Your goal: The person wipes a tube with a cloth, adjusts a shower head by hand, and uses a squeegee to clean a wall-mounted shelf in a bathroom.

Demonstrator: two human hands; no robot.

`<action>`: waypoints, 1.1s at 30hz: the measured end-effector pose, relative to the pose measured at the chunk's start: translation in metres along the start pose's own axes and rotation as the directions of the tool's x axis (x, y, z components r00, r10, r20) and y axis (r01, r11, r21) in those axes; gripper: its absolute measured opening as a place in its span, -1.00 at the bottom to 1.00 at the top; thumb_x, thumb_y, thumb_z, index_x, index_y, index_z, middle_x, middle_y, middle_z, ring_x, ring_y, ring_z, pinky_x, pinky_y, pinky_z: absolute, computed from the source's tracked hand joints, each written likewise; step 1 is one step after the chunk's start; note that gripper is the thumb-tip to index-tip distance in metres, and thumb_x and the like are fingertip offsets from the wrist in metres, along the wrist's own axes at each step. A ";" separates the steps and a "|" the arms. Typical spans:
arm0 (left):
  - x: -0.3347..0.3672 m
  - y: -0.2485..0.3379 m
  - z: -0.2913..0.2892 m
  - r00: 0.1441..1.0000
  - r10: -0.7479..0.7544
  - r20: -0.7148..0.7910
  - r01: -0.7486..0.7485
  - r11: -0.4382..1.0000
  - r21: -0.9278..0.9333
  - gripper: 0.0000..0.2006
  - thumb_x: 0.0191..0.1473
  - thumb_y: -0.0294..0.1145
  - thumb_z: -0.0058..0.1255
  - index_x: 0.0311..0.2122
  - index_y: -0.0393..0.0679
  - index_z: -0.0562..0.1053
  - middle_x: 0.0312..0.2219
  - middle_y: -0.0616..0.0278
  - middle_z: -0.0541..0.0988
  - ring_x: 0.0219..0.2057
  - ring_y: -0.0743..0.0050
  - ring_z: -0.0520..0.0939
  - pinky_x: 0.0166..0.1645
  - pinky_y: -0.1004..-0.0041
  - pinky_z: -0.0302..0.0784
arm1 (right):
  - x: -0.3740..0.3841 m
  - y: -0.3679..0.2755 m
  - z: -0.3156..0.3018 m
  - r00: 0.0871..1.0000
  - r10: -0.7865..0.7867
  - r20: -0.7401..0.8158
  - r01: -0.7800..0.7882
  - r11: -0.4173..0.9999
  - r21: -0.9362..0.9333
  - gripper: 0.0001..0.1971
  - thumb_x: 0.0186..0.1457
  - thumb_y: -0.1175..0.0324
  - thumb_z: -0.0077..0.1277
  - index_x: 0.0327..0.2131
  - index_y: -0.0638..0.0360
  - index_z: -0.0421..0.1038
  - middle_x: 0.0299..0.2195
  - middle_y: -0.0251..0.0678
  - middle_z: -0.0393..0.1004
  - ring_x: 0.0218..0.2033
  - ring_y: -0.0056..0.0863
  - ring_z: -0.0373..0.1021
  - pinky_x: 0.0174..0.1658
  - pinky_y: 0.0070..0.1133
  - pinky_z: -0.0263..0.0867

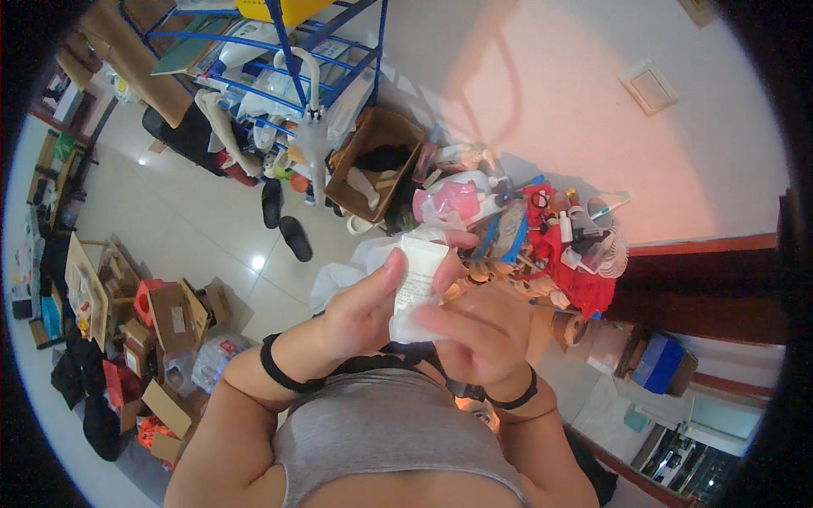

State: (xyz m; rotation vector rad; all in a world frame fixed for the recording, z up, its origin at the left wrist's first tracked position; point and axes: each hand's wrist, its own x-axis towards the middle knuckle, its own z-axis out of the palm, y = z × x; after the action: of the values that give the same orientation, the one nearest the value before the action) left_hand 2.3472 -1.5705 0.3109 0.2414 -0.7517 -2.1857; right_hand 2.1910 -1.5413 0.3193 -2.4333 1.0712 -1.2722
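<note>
A small white packet or folded paper (418, 275) with fine print is held upright in front of my chest. My left hand (360, 303) is closed on its left edge, the thumb lying along the printed face. On the other side, my right hand (478, 339) grips it too, fingers at its right edge and one digit across its lower end. White, thin, crumpled material (412, 326) shows at the packet's bottom. More thin white material (339, 279) lies behind my left hand; I cannot tell whether it is joined to the packet.
Beyond my hands stands an open cardboard box (377, 165) beside a blue metal rack (296, 55). Bottles, bags and a red cloth (584, 284) crowd a surface at the right. Black slippers (295, 238) lie on the tiled floor; opened cartons (178, 316) are at the left.
</note>
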 end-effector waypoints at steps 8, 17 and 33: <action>0.000 -0.001 -0.001 0.999 0.003 -0.036 -0.003 1.000 -0.004 -0.43 0.16 0.03 -0.50 0.07 -0.29 0.10 -0.13 0.25 0.27 -0.10 0.46 0.31 0.04 0.46 0.14 | -0.005 -0.001 0.001 0.997 -0.048 0.065 0.046 0.998 0.041 -0.69 -0.26 0.37 0.08 -0.29 -0.07 0.49 -0.57 -0.54 0.36 -0.62 -0.59 0.30 -0.54 -0.65 0.17; 0.001 -0.014 -0.018 0.998 0.056 -0.014 -0.057 0.991 -0.120 -0.49 0.18 -0.03 -0.56 -0.06 -0.27 0.24 0.03 0.15 0.19 -0.06 0.40 0.32 0.04 0.41 0.20 | -0.019 0.001 0.000 0.993 -0.097 0.062 0.095 0.995 0.029 -0.71 -0.27 0.38 0.07 -0.32 -0.06 0.49 -0.58 -0.55 0.34 -0.62 -0.57 0.28 -0.53 -0.63 0.16; 0.000 -0.013 -0.008 0.985 -0.025 -0.171 0.028 0.999 0.016 -0.71 0.09 -0.12 -0.20 -0.20 -0.09 0.26 0.07 0.09 0.13 -0.05 0.40 0.29 0.05 0.38 0.17 | -0.027 0.014 0.005 0.932 0.359 0.057 -0.361 0.897 0.255 -0.89 -0.15 0.51 -0.10 -0.44 0.20 0.37 -0.53 -0.20 0.39 -0.55 -0.26 0.35 -0.47 -0.53 0.23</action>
State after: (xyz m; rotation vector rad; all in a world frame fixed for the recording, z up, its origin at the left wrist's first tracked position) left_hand 2.3424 -1.5677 0.2967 0.4439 -0.6756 -2.1517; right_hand 2.1774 -1.5338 0.2922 -1.9336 1.1973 -1.1900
